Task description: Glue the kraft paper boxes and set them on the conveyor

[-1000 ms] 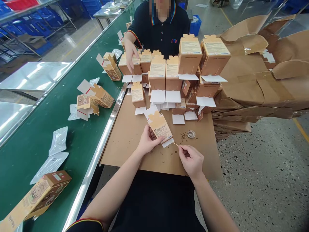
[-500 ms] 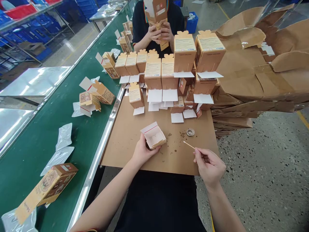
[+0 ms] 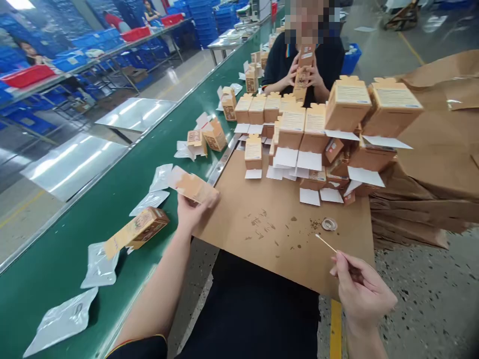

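My left hand (image 3: pixel 190 213) grips a small tan carton (image 3: pixel 192 186) over the edge between the cardboard board (image 3: pixel 262 239) and the green conveyor belt (image 3: pixel 93 219); the carton is blurred by motion. My right hand (image 3: pixel 361 289) pinches a thin cotton swab (image 3: pixel 325 243) whose tip points toward a small round metal dish (image 3: pixel 329 224) on the board. A stack of upright tan cartons (image 3: pixel 299 129) with open white flaps stands at the board's far side.
A person across the board holds a carton (image 3: pixel 305 67) in both hands. On the belt lie another carton (image 3: pixel 136 232), clear plastic pouches (image 3: pixel 62 321) and more cartons (image 3: pixel 213 134). Flat brown cardboard (image 3: pixel 430 164) is piled at the right. Blue crates sit on shelves at the back left.
My left hand has carried the carton from the middle of the board leftward to the belt's edge. My right hand drew back to the right with the swab. The view turned left.
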`<action>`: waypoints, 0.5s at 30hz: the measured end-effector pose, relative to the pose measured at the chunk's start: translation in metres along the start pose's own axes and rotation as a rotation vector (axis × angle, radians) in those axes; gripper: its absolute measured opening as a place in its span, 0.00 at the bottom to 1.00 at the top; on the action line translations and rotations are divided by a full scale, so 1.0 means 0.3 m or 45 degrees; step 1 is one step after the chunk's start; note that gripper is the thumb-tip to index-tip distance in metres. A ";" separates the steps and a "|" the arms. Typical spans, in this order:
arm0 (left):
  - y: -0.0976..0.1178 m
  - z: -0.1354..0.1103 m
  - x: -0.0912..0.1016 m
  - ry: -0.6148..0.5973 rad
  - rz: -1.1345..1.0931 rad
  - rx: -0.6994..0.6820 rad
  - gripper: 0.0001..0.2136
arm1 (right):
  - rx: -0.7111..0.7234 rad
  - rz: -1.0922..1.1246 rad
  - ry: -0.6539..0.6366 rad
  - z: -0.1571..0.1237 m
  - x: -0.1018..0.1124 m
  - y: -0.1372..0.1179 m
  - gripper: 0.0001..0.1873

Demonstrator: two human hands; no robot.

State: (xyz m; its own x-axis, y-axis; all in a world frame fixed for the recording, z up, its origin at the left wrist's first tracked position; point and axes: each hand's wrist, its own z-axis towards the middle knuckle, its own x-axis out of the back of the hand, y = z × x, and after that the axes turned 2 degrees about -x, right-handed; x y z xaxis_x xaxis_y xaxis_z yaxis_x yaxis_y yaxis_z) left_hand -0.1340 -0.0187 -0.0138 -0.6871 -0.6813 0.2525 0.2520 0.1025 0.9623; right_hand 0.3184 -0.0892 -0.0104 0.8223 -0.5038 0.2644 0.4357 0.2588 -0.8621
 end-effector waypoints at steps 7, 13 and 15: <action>-0.085 0.178 0.135 0.177 0.236 0.086 0.39 | -0.144 0.030 -0.008 0.012 -0.024 -0.014 0.19; -0.092 0.201 0.099 0.201 0.146 -0.011 0.60 | -0.176 0.061 0.005 0.027 -0.029 -0.025 0.17; -0.078 0.172 0.102 0.256 0.122 -0.106 0.67 | -0.194 0.034 0.025 0.032 -0.006 -0.037 0.17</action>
State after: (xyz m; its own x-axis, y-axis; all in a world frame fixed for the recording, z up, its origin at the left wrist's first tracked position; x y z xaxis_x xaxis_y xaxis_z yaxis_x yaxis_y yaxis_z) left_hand -0.1961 -0.0047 -0.0232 -0.5099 -0.8027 0.3093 0.3708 0.1194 0.9210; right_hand 0.3157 -0.0832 0.0029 0.8252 -0.5145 0.2332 0.3517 0.1449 -0.9248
